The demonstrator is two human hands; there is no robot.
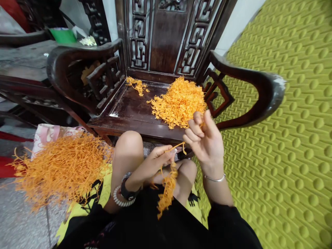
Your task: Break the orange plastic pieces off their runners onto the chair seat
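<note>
My left hand (163,156) is closed over my lap, pinching a thin orange strand (178,146) whose free end sticks out to the right. Below these fingers hangs a curly orange bunch of strands (168,190), reaching down over my black clothing. Raised at the seat's front right is my right hand (204,140), palm turned toward me, with fingers curled and thumb up. A speck of orange shows between its fingertips; whether it is held cannot be made out. Just behind that hand, a heap of short curly orange pieces (181,100) lies on the wooden chair seat (132,110).
A smaller orange clump (137,85) lies at the seat's back left. Left of my knees, a large pile of long orange strands (62,166) rests against a white and pink bag (46,136). Curved chair arms (259,90) flank the seat. A green container (63,35) stands on the side table (23,57).
</note>
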